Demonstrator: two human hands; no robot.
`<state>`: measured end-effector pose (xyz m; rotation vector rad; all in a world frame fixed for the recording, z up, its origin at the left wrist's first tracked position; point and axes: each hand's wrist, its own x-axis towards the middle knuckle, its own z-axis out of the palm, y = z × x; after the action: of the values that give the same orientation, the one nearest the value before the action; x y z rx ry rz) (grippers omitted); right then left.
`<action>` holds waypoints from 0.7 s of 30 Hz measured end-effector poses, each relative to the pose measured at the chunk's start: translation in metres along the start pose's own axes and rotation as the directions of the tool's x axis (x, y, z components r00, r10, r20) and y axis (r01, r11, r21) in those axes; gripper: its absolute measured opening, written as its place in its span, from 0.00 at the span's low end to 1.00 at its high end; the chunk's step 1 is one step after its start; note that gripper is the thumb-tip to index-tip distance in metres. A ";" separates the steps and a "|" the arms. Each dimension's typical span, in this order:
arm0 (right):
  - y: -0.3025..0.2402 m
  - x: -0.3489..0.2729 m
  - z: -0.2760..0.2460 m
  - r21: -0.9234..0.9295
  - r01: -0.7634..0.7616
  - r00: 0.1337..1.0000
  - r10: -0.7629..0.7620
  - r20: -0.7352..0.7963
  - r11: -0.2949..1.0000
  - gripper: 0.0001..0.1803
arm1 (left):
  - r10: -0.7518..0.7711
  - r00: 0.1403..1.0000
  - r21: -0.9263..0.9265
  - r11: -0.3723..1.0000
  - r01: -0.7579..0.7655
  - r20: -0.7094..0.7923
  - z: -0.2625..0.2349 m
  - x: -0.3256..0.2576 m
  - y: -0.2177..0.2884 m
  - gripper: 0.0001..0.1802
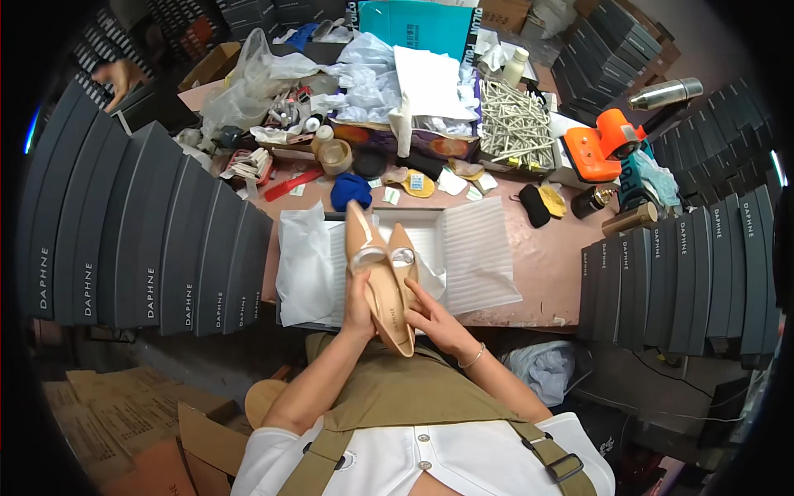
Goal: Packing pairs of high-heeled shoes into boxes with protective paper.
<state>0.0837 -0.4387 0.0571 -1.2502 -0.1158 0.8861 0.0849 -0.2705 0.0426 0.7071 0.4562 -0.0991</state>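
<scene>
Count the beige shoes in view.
2. Both pointed beige shoes are held side by side over the open white shoebox: left shoe in the left hand, right shoe against the right hand. No others visible.

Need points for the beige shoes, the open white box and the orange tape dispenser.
beige shoes (382, 277): head view, on the insole of the left shoe.
open white box (426, 223): head view, on its bare inner far wall.
orange tape dispenser (602, 142): head view, on its orange body.
</scene>
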 end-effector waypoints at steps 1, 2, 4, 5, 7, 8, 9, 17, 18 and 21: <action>0.002 -0.006 0.002 0.056 0.076 0.995 -0.072 -0.067 0.996 0.40 | 0.026 0.999 0.049 0.998 -0.028 0.042 0.000 0.008 -0.001 0.28; 0.010 -0.010 -0.007 0.095 0.131 0.976 -0.111 -0.188 0.987 0.39 | 0.136 0.990 0.182 0.973 -0.142 0.044 0.019 0.012 -0.006 0.35; 0.030 -0.016 -0.040 0.156 0.245 0.900 -0.164 -0.404 0.957 0.36 | 0.083 0.997 0.366 0.928 -0.076 -0.005 0.010 0.016 -0.012 0.39; 0.011 -0.028 -0.043 0.213 0.261 0.887 -0.147 -0.437 0.942 0.36 | 0.062 0.997 0.448 0.893 -0.035 -0.044 -0.004 0.015 -0.021 0.42; -0.002 -0.042 -0.062 0.204 0.320 0.826 -0.167 -0.539 0.925 0.35 | 0.024 0.994 0.599 0.800 0.043 -0.103 -0.024 0.020 -0.039 0.47; -0.001 -0.046 -0.072 0.076 0.336 0.787 -0.236 -0.570 0.939 0.34 | -0.054 0.983 0.591 0.793 0.149 -0.176 -0.032 0.020 -0.050 0.48; -0.003 -0.049 -0.073 0.008 0.292 0.777 -0.232 -0.586 0.956 0.34 | -0.137 0.959 0.577 0.774 0.259 -0.247 -0.041 0.017 -0.063 0.49; 0.012 -0.030 -0.052 -0.395 0.193 0.706 -0.407 -0.580 0.898 0.29 | -0.053 0.981 0.561 0.814 0.151 -0.187 -0.039 0.038 -0.079 0.19; 0.010 -0.028 -0.047 -0.412 0.218 0.688 -0.438 -0.578 0.885 0.29 | 0.017 0.985 0.549 0.832 0.079 -0.169 -0.031 0.029 -0.070 0.18; 0.003 -0.027 -0.038 -0.472 0.280 0.666 -0.523 -0.532 0.836 0.30 | 0.234 0.972 0.431 0.874 -0.225 0.031 0.002 -0.024 -0.031 0.27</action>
<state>0.0844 -0.4852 0.0512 -1.7248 0.0017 -0.0116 0.0562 -0.2969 0.0356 1.1986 0.3696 0.0347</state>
